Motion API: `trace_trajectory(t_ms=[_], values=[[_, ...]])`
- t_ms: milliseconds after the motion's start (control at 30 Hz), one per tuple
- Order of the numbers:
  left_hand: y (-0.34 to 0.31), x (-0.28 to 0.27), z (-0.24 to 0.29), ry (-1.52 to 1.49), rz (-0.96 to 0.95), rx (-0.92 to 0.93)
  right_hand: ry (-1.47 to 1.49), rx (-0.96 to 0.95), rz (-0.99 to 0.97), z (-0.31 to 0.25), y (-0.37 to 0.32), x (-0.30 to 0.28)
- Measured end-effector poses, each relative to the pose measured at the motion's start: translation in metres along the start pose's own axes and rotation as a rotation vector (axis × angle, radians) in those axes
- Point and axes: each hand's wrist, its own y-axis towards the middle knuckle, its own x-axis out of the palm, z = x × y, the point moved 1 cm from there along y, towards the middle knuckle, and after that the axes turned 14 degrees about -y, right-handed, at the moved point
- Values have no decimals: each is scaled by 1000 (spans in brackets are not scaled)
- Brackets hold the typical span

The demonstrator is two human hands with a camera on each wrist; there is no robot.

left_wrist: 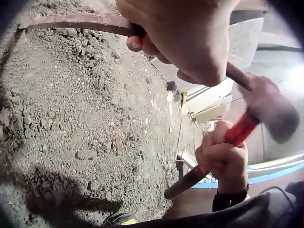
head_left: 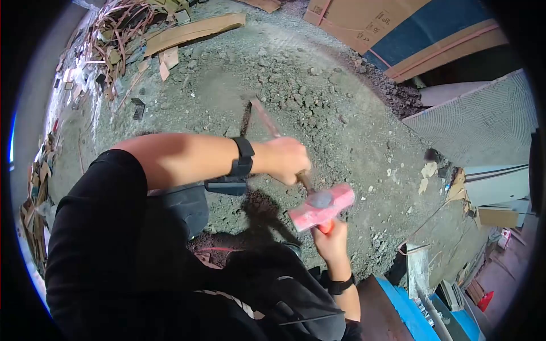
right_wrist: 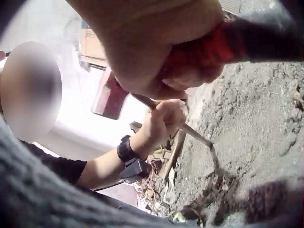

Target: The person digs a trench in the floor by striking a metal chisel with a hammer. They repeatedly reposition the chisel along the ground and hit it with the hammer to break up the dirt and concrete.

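Note:
In the head view my left hand grips a long rusty metal bar around its upper part. The bar slants down, its far tip at the rubble-strewn ground. My right hand holds a sledgehammer by its red and black handle, close under the worn pinkish-red head. That head overlaps the bar's upper end in the head view. From the left wrist, the hammer head looks blurred beside the bar's end, and the red handle passes through the right fist.
Loose gravel and broken rubble cover the ground. Scrap strips and debris lie at the upper left, near a cardboard piece. Large cartons and a ridged grey panel stand on the right. A blue-edged board lies near my right arm.

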Motion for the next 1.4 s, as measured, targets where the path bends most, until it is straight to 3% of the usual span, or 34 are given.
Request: trace_trajectory(t_ms=[133, 300, 433, 533, 567, 600, 633, 667, 733, 800, 900, 1067, 1200, 1300, 1400], values=[[-9, 4, -19, 116, -13, -47, -97, -44, 45, 15, 1, 13], [-27, 1, -14, 53, -67, -14, -166, -47, 113, 24, 1, 9], [-64, -18, -3, -98, -41, -56, -256, 85, 55, 34, 8, 13], [-89, -34, -3, -195, 2, -93, -419, 155, -3, 54, 22, 29], [-97, -38, -7, -195, 23, -146, -400, 103, -48, 65, 27, 36], [-105, -35, -19, -222, 69, -70, -382, 51, -94, 78, 31, 42], [-112, -42, -17, -239, 43, -63, -210, 134, -228, 92, 29, 47], [-119, -50, -14, -258, 14, -51, -214, 142, -237, 105, 20, 44], [-134, -56, -17, -285, 50, -21, -121, 322, -431, 126, -2, 33], [-148, -65, -17, -350, 99, -16, -425, 241, -374, 174, -33, 28], [-163, -73, -21, -324, 174, 27, -692, 333, -254, 137, -39, 6], [-163, -72, -26, -299, 177, 35, -776, 273, -221, 104, 5, 29], [-159, -69, -22, -295, 248, 49, -629, 146, -322, 17, 89, 86], [-171, -70, -20, -312, 293, 49, -531, -11, -302, -12, 169, 123], [-182, -65, -20, -313, 291, 46, -622, -58, -234, -58, 232, 123]])
